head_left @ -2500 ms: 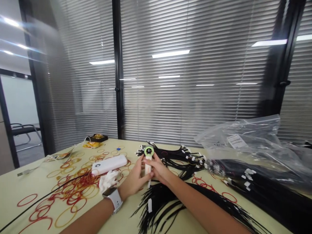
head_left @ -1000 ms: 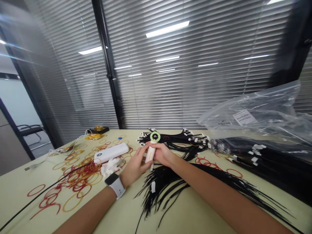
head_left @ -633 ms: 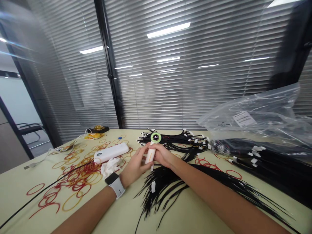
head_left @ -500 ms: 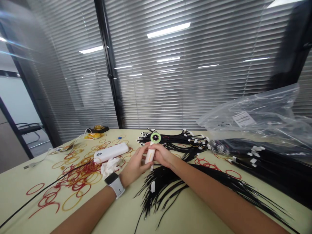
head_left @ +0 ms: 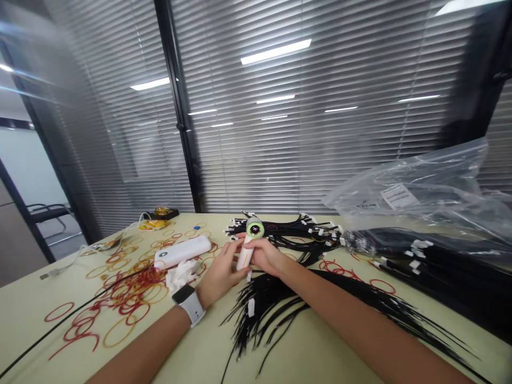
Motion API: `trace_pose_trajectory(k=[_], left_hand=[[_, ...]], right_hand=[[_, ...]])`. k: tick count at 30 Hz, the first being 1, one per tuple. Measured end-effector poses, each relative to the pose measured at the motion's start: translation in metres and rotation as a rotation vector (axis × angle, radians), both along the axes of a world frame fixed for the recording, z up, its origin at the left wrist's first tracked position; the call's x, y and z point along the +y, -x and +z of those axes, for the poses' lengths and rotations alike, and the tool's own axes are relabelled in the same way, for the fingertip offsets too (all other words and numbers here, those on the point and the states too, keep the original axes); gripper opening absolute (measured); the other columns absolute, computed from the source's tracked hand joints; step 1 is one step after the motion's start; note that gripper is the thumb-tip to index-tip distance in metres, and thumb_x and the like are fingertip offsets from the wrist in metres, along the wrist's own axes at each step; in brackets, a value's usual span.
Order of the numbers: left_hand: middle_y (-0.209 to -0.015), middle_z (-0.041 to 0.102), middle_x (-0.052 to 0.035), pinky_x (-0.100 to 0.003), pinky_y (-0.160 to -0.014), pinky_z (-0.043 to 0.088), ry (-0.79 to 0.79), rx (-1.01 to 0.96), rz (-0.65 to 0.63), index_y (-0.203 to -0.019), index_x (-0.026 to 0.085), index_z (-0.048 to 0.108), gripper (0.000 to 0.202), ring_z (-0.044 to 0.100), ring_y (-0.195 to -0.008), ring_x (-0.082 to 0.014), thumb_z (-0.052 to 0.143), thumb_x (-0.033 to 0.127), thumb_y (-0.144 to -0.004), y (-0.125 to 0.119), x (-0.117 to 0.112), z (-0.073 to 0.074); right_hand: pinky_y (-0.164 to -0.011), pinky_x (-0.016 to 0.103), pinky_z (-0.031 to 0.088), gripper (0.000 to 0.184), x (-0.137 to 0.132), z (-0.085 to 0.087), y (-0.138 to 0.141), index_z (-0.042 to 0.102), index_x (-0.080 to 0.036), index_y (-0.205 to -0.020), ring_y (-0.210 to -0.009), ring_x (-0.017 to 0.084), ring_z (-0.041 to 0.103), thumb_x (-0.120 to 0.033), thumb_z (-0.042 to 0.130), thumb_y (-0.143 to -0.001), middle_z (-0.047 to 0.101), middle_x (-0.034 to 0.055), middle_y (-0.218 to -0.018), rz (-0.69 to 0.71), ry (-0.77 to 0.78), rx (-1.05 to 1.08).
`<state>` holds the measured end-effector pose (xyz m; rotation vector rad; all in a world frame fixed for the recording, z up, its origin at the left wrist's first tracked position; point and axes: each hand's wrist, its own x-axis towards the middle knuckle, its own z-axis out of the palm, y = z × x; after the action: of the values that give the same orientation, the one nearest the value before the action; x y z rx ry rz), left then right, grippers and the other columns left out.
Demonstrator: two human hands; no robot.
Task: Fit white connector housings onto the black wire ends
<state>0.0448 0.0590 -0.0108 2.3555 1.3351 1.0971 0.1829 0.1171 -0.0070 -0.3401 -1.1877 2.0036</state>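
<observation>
A small white handheld device is held nearly upright between both hands, above the table's middle. Its round head has a green ring around a dark centre with small light marks; it resembles a mini handheld fan, though I cannot tell its kind for certain. My left hand is closed around the handle's left and lower side, a watch on its wrist. My right hand grips the handle from the right, just below the head. Under my hands lies a bundle of black cables with white connectors.
To the left are a white power bank, a crumpled tissue and scattered red and yellow rubber bands. More black cables lie behind my hands. A clear plastic bag stands at the right. Window blinds rise behind the table.
The device's round head has tilted and dropped very slightly, showing more of its top rim. Both hands keep nearly the same hold and place.
</observation>
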Motion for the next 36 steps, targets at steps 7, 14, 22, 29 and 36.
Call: trace_pose_trajectory(k=[7,14,22,29,36], left_hand=[[-0.118,0.043,-0.0072,-0.034,-0.090,0.042,0.023,-0.026,0.000,-0.124,0.020,0.034,0.054,0.051,-0.099,-0.0182,0.058,0.022,-0.075,0.000,0.001,-0.001],[-0.113,0.047,-0.0067,-0.036,-0.094,0.037,0.014,-0.051,0.012,-0.118,0.019,0.043,0.050,0.047,-0.104,-0.0208,0.060,0.020,-0.071,-0.002,0.000,0.001],[-0.108,0.050,-0.0075,-0.034,-0.087,0.042,0.046,-0.099,0.004,-0.117,0.018,0.048,0.040,0.051,-0.097,-0.0196,0.053,0.033,-0.080,0.002,0.006,-0.004],[-0.109,0.054,-0.0081,-0.031,-0.078,0.049,0.088,-0.184,-0.003,-0.115,0.016,0.047,0.039,0.057,-0.089,-0.0187,0.051,0.035,-0.081,0.015,0.013,0.004],[-0.115,0.050,-0.0107,-0.038,-0.083,0.047,0.026,-0.226,0.279,-0.111,0.015,0.049,0.052,0.056,-0.093,-0.0236,0.056,0.049,-0.072,0.085,0.018,0.035]], right_hand=[[-0.080,0.036,0.041,0.048,0.002,-0.002,0.000,0.053,-0.018,-0.102,-0.084,0.019,0.058,-0.017,0.062,-0.055,0.061,0.0038,-0.084,0.001,-0.019,-0.002],[-0.081,0.037,0.041,0.047,0.001,-0.004,0.001,0.055,-0.018,-0.098,-0.085,0.021,0.058,-0.016,0.063,-0.052,0.062,0.0040,-0.085,0.016,-0.027,-0.008],[-0.073,0.033,0.043,0.050,0.002,-0.005,0.002,0.054,-0.018,-0.103,-0.087,0.021,0.058,-0.015,0.063,-0.054,0.062,0.0055,-0.090,0.035,-0.033,-0.032],[-0.090,0.031,0.035,0.062,-0.001,-0.004,0.004,0.049,-0.021,-0.112,-0.097,0.016,0.055,-0.019,0.071,-0.054,0.061,0.0035,-0.097,-0.008,-0.051,-0.052],[-0.098,0.031,0.024,0.057,-0.002,-0.003,0.000,0.046,-0.023,-0.114,-0.107,0.014,0.050,-0.028,0.069,-0.062,0.060,0.0062,-0.105,-0.047,-0.041,-0.139]])
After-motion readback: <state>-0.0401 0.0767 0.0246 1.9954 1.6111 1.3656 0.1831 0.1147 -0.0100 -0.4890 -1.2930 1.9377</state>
